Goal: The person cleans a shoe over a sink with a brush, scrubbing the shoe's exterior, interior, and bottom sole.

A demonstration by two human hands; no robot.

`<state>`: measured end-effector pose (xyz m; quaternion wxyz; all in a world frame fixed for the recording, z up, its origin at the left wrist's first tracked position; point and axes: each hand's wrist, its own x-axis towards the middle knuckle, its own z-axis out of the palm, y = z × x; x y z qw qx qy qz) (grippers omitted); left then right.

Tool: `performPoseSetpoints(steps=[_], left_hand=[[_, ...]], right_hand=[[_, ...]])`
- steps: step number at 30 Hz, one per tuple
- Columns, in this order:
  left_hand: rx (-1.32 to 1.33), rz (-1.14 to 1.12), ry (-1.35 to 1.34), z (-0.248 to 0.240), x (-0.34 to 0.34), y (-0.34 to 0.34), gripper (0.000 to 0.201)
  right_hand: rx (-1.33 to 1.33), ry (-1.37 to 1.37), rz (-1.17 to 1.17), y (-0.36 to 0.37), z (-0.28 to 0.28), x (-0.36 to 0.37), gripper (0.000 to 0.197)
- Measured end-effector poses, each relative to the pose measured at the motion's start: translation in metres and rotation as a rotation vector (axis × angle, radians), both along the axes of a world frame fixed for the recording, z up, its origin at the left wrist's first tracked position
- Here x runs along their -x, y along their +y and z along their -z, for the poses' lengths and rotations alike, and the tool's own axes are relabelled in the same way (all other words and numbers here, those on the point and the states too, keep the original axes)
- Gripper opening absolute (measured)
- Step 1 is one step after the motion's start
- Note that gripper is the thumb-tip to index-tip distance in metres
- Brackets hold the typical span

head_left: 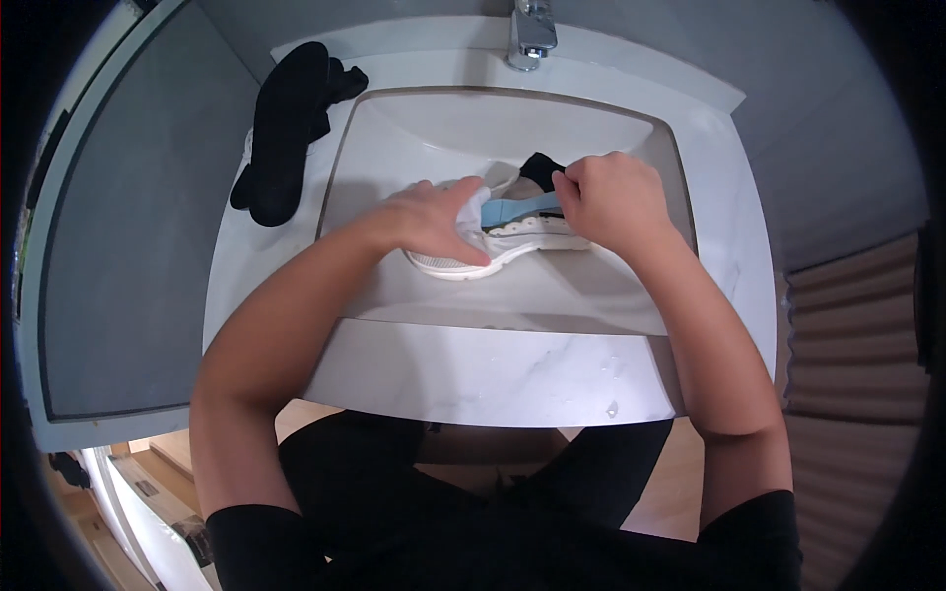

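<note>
A white sneaker (512,246) lies on its side in the white sink (394,300), its pale sole edge toward me. My left hand (429,219) is around the toe end, thumb on the near side and fingers on the far side. My right hand (619,202) is closed in a fist at the other end of the shoe. A flat light-blue tool (517,209) runs along the shoe into this fist; its working end is hidden. Black material (540,170) shows just beyond the shoe, beside my right hand.
Black sole-shaped pieces (286,138), apparently insoles, lie on the counter left of the sink, with something white beneath. A chrome faucet (532,37) stands behind the basin. The marble-look counter edge (493,374) is in front of me. A grey panel (138,236) borders the left; a brown pleated curtain (857,345) hangs at the right.
</note>
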<state>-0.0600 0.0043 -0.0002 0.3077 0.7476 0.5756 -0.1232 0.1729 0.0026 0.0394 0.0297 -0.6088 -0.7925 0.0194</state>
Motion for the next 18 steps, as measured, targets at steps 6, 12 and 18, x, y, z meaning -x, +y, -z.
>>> performPoseSetpoints(steps=[6, 12, 18], left_hand=[[-0.018, 0.083, -0.120, 0.029, 0.010, 0.025, 0.116], [-0.031, 0.073, -0.082, 0.020, 0.002, 0.007, 0.112], [-0.191, 0.068, 0.020, 0.016, -0.012, -0.005, 0.107]], right_hand=[[-0.035, -0.076, 0.141, 0.026, 0.014, -0.019, 0.035], [-0.128, -0.194, 0.169, 0.062, -0.007, -0.027, 0.031], [-0.167, -0.170, 0.069, 0.047, 0.013, -0.013, 0.031]])
